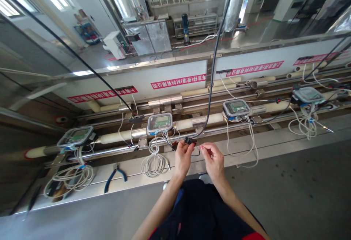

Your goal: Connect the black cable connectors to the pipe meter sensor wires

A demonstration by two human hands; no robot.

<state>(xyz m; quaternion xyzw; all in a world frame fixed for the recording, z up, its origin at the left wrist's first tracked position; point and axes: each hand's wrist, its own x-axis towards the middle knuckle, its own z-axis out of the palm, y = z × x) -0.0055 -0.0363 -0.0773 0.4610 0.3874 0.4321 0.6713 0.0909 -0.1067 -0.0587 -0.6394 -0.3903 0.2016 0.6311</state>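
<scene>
My left hand (183,158) grips a small black connector block (189,141) between thumb and fingers. A thick black cable (210,97) hangs from above and runs down to that block. Just to the right, my right hand (214,159) is closed in a pinch at its fingertips; what it pinches is too small to make out. A thin dark wire (197,154) loops below the block between the hands. Close behind the left hand sits a clear-lidded meter box (159,123), with a coil of grey cable (155,162) hanging under it.
Blue-handled pliers (115,177) lie on the metal ledge (131,186) at left. More meter boxes, at left (76,136) and right (236,109), sit along the rollers with loose cables. A second black cable (90,73) slants down at left. Behind stands a glass partition.
</scene>
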